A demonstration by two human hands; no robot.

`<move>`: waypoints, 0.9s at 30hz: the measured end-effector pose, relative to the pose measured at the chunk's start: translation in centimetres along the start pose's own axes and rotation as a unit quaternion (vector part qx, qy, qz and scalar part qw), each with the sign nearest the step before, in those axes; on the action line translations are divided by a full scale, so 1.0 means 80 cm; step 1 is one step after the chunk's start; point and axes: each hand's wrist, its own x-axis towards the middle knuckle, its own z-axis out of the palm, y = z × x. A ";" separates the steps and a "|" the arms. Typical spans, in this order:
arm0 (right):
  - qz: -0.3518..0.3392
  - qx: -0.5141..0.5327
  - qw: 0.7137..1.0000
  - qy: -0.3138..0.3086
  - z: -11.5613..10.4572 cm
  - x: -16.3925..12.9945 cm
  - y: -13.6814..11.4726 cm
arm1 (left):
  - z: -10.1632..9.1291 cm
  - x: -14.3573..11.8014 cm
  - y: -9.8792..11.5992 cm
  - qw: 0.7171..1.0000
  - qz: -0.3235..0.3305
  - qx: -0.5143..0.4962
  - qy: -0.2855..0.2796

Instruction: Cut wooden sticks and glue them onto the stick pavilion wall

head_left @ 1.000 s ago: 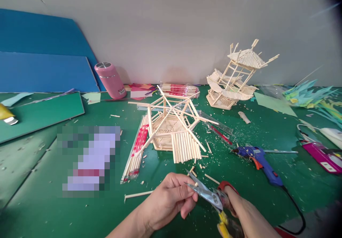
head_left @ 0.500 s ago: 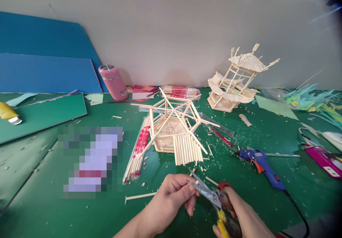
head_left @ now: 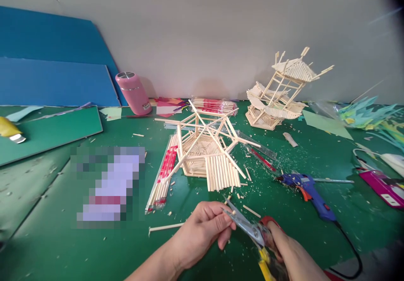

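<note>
My left hand is closed in a pinch on a thin wooden stick, most of it hidden by the fingers. The stick's pale end shows between the blades of the scissors. My right hand grips the scissors by their red and yellow handles, with the blades slightly apart. Another length of stick shows left of my left hand; whether it is the same piece I cannot tell. Just beyond my hands stands a six-sided stick model, with one roof panel of sticks side by side.
A blue glue gun lies at right, its cord running toward me. Behind it stands a pavilion model. Bagged sticks lie left of the near model. A pink flask stands at back left. Scraps litter the green table.
The view has tilted down slightly, raising the background in the picture. Both hands keep nearly the same pose, with the stick's end still between the scissor blades.
</note>
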 end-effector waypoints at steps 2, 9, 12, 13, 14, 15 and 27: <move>0.024 0.007 1.000 -0.001 0.003 0.003 -0.004 | 0.003 -0.002 -0.002 0.992 0.043 0.114 0.035; 0.031 0.040 0.999 -0.018 0.004 0.014 -0.023 | 0.011 -0.007 -0.011 0.802 0.245 0.526 0.140; 0.027 0.049 0.998 -0.027 0.004 0.016 -0.025 | 0.011 -0.005 -0.011 0.781 0.260 0.547 0.153; 0.024 0.050 0.998 -0.031 0.005 0.016 -0.024 | 0.011 -0.005 -0.010 0.790 0.250 0.538 0.152; 0.021 0.048 0.998 -0.031 0.006 0.016 -0.023 | 0.011 -0.005 -0.009 0.805 0.234 0.525 0.147; 0.017 0.044 0.999 -0.025 0.007 0.015 -0.021 | 0.011 -0.006 -0.007 0.822 0.216 0.507 0.140; -0.091 -0.017 0.994 0.062 -0.013 0.007 -0.030 | -0.007 -0.007 0.012 0.987 0.040 0.140 -0.072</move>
